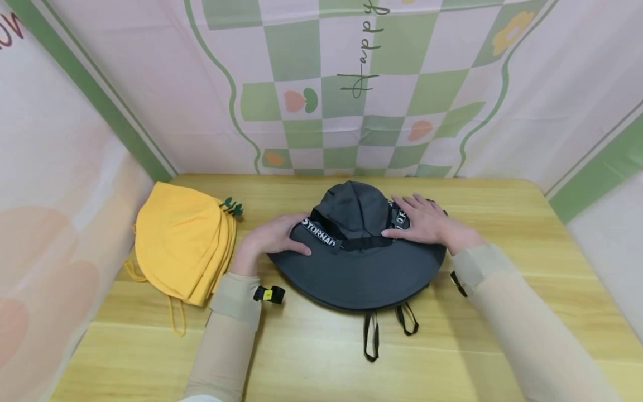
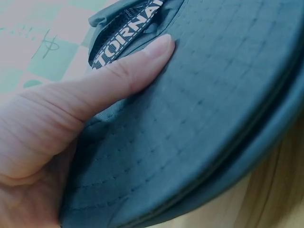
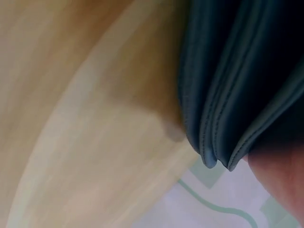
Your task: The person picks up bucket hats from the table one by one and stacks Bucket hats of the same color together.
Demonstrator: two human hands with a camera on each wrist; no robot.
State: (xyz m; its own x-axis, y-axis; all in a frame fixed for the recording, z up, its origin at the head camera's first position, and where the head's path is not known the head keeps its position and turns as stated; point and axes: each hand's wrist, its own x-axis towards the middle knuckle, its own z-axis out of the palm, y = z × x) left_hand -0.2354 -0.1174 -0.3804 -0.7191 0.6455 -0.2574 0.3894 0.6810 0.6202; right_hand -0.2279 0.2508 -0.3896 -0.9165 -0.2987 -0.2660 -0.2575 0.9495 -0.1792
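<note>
A dark grey wide-brimmed hat (image 1: 346,279) lies in the middle of the table, with a lettered band and a black strap around its crown. My left hand (image 1: 276,237) grips its left side. In the left wrist view the thumb (image 2: 137,64) presses on top of the brim (image 2: 190,114), beside the lettering; the other fingers are hidden. On the hat's right side rests my right hand (image 1: 424,220), fingers spread and fairly straight, thumb near the strap. The right wrist view shows several layered brim edges (image 3: 209,109) beside part of that hand (image 3: 280,175).
Yellow hats (image 1: 183,240) lie nested at the left of the table, with cords and a green leafy trim (image 1: 231,206). Two black loops (image 1: 372,338) stick out from under the grey hat's front. A patterned cloth (image 1: 346,95) hangs behind the wooden table (image 1: 311,357).
</note>
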